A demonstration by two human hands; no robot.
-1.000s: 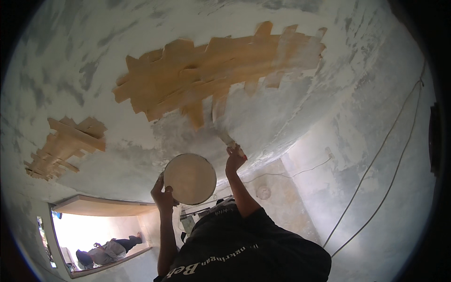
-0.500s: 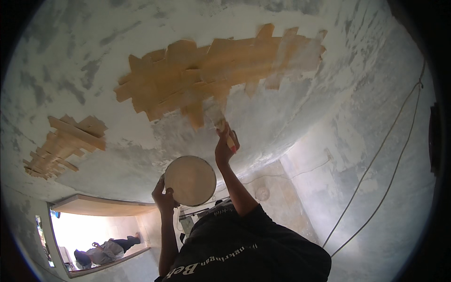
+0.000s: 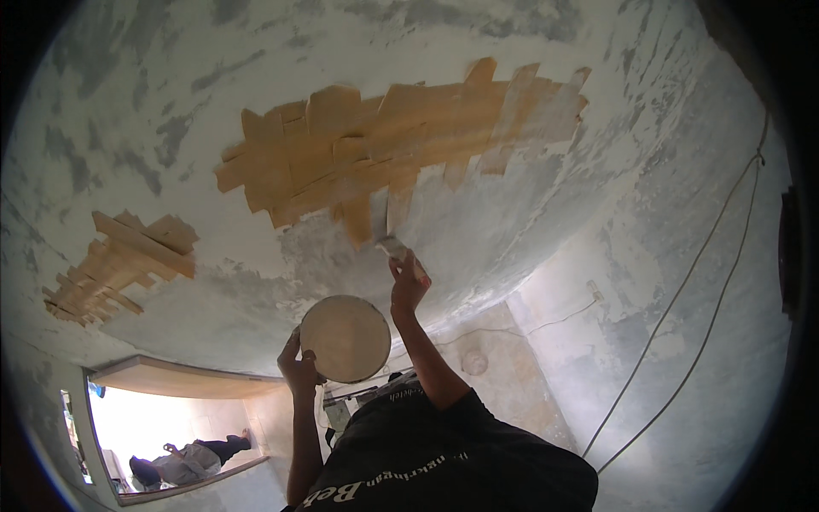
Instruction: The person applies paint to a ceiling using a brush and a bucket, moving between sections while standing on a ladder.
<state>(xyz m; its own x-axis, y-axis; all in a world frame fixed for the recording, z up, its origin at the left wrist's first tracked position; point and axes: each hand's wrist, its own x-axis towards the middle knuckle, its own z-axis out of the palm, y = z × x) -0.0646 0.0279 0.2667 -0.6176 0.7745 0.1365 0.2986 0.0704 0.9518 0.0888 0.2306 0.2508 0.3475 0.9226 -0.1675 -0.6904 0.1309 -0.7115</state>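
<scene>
So far the ceiling carries 2 tan putty areas: a big patch running across the middle, made of many overlapping strokes, & a small patch well apart toward the left. Everything else up there is grey-white & blotchy, w/ no tan coat. Judging by that, work is maybe a small fraction done; most of the surface is left, incl. the wide gap between the 2 patches & the whole rim.

Right hand is raised, fingers clamped on the handle of a putty knife; its blade touches the ceiling at the lower edge of the big patch, at the foot of a narrow tan stroke hanging down from it. Looks like that patch is being extended downward, stroke by stroke.

Left hand is lower, fingers closed on the edge of a round board, held just beside the right forearm. Underside only shows, so how much putty is on it: can't tell.

Cables hang along the right wall. Another person lies past the opening at lower left.
</scene>
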